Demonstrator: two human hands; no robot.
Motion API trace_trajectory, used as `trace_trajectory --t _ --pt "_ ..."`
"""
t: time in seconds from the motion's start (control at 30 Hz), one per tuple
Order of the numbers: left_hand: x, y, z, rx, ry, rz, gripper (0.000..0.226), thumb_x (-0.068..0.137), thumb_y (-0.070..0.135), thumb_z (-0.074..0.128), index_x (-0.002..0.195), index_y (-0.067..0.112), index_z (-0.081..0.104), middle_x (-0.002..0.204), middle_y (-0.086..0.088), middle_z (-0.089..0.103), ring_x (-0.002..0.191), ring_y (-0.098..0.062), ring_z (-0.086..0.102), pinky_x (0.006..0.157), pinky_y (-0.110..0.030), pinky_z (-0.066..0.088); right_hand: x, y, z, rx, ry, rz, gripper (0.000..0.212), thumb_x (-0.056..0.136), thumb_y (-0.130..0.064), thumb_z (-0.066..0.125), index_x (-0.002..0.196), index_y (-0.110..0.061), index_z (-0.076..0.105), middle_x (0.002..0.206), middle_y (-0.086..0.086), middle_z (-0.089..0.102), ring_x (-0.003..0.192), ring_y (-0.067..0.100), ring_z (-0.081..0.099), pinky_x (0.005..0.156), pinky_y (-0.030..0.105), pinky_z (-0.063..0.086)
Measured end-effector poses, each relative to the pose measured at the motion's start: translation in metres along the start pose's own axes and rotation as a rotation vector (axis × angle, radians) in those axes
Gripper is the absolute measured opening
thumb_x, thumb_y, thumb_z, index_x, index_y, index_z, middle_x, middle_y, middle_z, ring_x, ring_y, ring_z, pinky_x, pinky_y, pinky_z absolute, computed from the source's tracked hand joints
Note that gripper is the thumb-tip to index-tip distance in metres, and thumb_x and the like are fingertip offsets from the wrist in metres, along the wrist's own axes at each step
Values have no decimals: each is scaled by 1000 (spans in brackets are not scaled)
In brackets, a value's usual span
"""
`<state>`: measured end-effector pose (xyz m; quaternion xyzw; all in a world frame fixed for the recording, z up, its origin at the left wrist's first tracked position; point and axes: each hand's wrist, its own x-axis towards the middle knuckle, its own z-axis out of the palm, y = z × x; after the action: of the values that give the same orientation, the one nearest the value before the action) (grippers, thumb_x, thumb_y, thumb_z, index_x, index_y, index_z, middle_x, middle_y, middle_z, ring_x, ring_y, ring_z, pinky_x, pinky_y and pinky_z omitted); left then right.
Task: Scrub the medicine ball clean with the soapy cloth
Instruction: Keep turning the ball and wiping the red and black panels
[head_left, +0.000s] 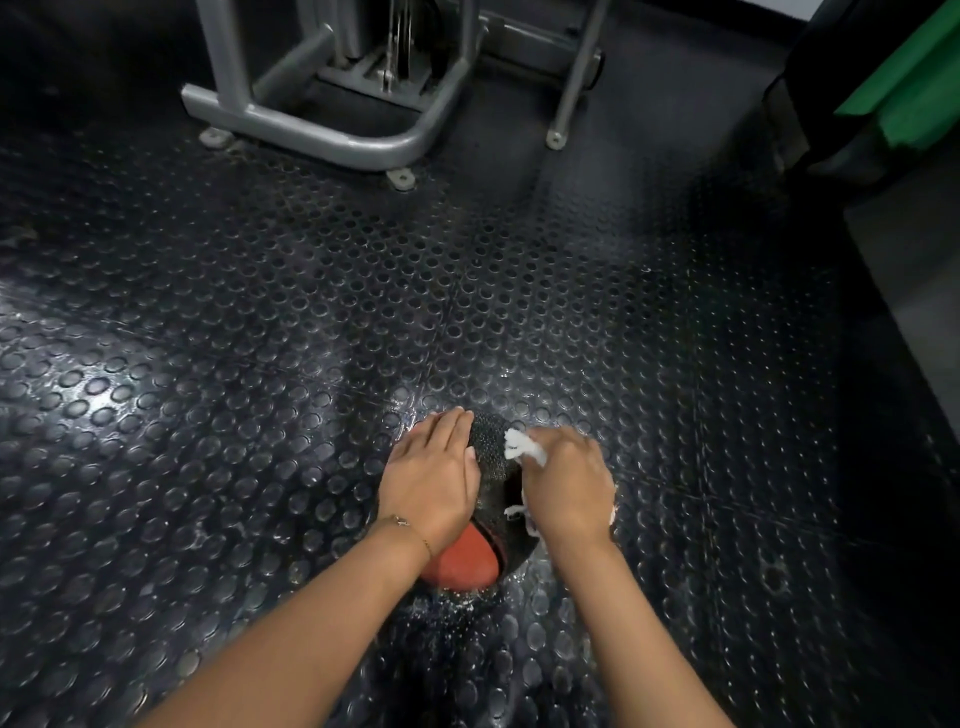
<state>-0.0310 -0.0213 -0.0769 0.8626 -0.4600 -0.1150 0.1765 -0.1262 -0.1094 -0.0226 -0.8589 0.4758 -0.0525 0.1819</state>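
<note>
Black-and-orange medicine ball under left hand — white cloth in right hand

Both bare forearms reach forward and come together over the medicine ball. The left hand lies flat on the upper left side of the ball, palm down, with the fingers straight, close together and pointing away from the person. A thin bracelet sits on the left wrist. The right hand is at the right side of the ball, fingers curled around a white cloth that sticks out past the knuckles. This hand is a little blurred, so it probably presses the ball.
</note>
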Motion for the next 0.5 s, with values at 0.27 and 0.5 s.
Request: trace_trajectory --t 0.27,0.5 --pt "-9 -2 4 0 44 23 53 91 28 25 127 5 57 128 -10 60 117 -32 57 95 -49 48 -9 1 -4 -73 -43 26 30 91 -26 51 119 -19 56 117 0 56 109 20 47 84 29 41" --pt "-11 -7 3 11 56 88 51 92 27 27 124 5 59 126 -9 61 114 -29 59 95 -48 49 -25 0 -1 -84 -25 -36 30 89 -20 51 117 -24 59 116 -5 57 107 17 47 84 28 40"
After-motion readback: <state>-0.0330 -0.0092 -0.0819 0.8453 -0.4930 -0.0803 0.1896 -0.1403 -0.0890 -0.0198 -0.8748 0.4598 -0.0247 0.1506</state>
